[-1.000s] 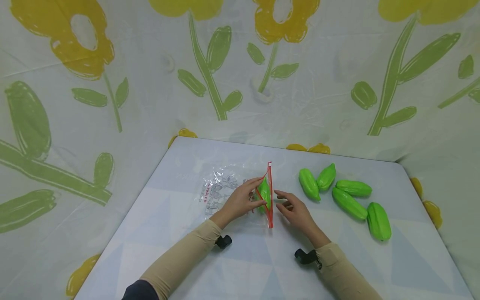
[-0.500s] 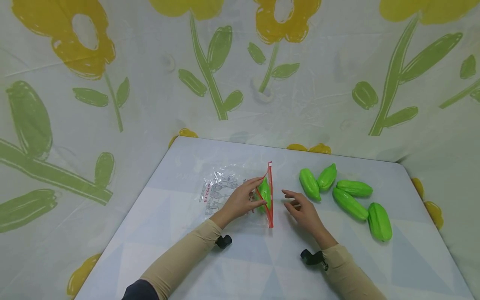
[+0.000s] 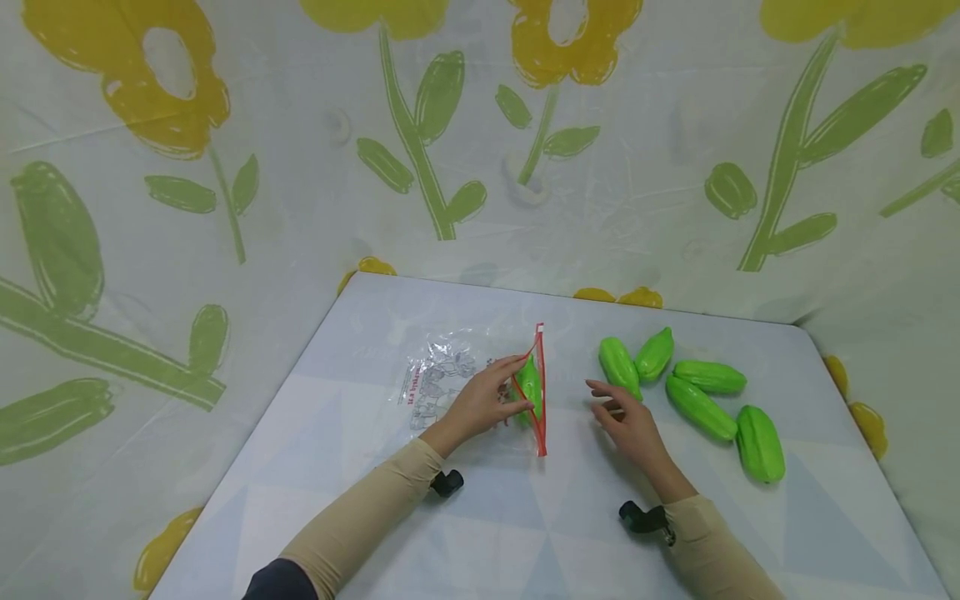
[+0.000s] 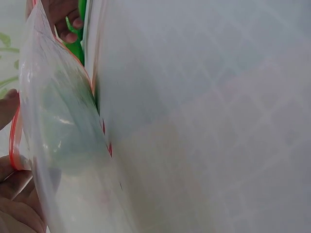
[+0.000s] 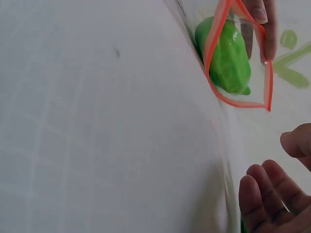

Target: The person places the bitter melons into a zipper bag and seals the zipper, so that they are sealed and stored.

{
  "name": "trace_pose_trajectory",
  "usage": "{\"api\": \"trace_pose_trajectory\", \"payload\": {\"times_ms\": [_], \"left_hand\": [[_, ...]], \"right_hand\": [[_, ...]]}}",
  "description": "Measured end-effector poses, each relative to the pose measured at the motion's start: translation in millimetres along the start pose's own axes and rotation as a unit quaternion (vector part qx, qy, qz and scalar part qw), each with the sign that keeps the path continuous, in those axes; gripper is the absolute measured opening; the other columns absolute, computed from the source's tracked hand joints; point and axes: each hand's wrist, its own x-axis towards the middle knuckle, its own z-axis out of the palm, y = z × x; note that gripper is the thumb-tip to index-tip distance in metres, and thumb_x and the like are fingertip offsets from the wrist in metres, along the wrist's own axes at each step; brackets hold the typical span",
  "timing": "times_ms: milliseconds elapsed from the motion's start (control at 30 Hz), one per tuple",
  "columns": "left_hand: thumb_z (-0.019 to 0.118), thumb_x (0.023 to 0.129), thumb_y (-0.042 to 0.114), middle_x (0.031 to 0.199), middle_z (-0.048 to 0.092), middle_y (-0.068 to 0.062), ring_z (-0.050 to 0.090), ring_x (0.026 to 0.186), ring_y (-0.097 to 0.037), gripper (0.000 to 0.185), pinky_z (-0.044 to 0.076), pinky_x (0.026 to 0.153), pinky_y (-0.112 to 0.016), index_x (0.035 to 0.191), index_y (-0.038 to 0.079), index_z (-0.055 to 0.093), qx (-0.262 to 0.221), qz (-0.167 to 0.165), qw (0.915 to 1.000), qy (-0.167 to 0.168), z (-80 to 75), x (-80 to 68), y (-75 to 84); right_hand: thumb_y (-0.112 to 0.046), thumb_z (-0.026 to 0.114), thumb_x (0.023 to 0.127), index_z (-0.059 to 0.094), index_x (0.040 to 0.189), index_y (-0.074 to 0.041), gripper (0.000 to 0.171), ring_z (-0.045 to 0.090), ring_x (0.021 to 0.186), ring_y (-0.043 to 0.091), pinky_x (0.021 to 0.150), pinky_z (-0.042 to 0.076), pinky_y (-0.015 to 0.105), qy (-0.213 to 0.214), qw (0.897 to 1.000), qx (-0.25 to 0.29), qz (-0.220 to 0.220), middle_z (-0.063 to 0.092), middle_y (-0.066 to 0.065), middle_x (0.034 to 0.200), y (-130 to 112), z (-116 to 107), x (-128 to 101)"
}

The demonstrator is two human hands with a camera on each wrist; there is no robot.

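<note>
"Where could the right hand (image 3: pixel 628 427) pass?"
"Leftward: a free strip of table (image 3: pixel 568 354) reaches the zip bag (image 3: pixel 442 379)."
"What blocks?"
"A green fruit (image 3: pixel 531 388) in its mouth, the left hand (image 3: pixel 480 402) alongside; five more fruits (image 3: pixel 701 408) crowd the right."

A curtained-off booth (image 3: pixel 292 108), home or studio unclear: flower-printed sheeting (image 3: pixel 637 200) hangs from nine o'clock through twelve to three, around a triangle-patterned table (image 3: pixel 517 517).

Left hand (image 3: pixel 480 402) pinching, right hand (image 3: pixel 630 427) apart, fingers (image 5: pixel 250 201) loosely bent, sleeved forearms (image 3: pixel 360 518) angled inward
</note>
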Motion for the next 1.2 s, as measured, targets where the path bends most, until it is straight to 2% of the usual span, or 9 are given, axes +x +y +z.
{"api": "trace_pose_trajectory", "payload": {"times_ms": [267,500,700,833,1000,1200], "left_hand": [[0.071,0.080,0.040,0.145,0.036,0.007,0.058,0.094,-0.015,0.074,0.049,0.081,-0.028,0.143,0.016,0.038,-0.001,0.003,1.0000,-0.001,0.1,0.0,0.6],[0.070,0.080,0.042,0.145,0.036,0.008,0.058,0.090,-0.015,0.075,0.049,0.077,-0.027,0.143,0.016,0.038,0.003,0.005,1.0000,0.002,-0.8,-0.8,-0.3],[0.068,0.081,0.044,0.147,0.034,0.007,0.056,0.096,-0.012,0.076,0.048,0.086,-0.031,0.144,0.017,0.036,0.011,0.003,0.9999,-0.005,-0.3,-0.3,-1.7],[0.068,0.081,0.046,0.147,0.032,0.010,0.056,0.094,-0.012,0.077,0.047,0.087,-0.031,0.144,0.018,0.035,0.013,0.000,0.9999,-0.007,-0.5,-0.2,-1.6],[0.069,0.081,0.044,0.147,0.033,0.008,0.056,0.096,-0.012,0.077,0.047,0.087,-0.032,0.144,0.017,0.035,0.010,0.002,0.9999,-0.004,-0.7,-0.5,-1.3],[0.068,0.080,0.046,0.147,0.033,0.008,0.055,0.102,-0.012,0.077,0.047,0.089,-0.031,0.144,0.017,0.036,0.011,0.003,0.9999,-0.005,-0.2,-1.7,-2.3]], "right_hand": [[-0.023,0.056,0.094,0.057,0.127,-0.023,0.033,0.059,0.092,0.014,0.073,0.052,0.024,0.037,0.999,-0.014,-0.011,0.062,0.003,0.115,3.4,-12.7,-0.5],[-0.020,0.058,0.093,0.059,0.123,-0.014,0.031,0.058,0.092,0.016,0.070,0.049,0.017,0.078,0.997,-0.013,-0.018,0.061,0.004,0.115,2.7,-26.1,3.1],[-0.021,0.058,0.092,0.059,0.125,-0.018,0.032,0.056,0.091,0.015,0.071,0.048,0.016,0.086,0.996,-0.014,-0.014,0.060,0.005,0.113,9.8,-32.1,5.0],[-0.023,0.059,0.092,0.059,0.124,-0.019,0.032,0.056,0.090,0.013,0.070,0.047,0.015,0.095,0.995,-0.023,-0.011,0.060,0.004,0.112,13.1,-34.1,6.0],[-0.024,0.063,0.089,0.061,0.122,-0.017,0.034,0.054,0.091,0.017,0.070,0.048,0.019,0.119,0.992,-0.043,0.000,0.055,0.006,0.111,13.6,-33.9,8.8],[-0.021,0.068,0.085,0.062,0.122,-0.014,0.038,0.050,0.098,0.025,0.075,0.047,0.032,0.145,0.988,-0.049,0.021,0.046,0.015,0.117,13.4,-32.4,12.4]]}}
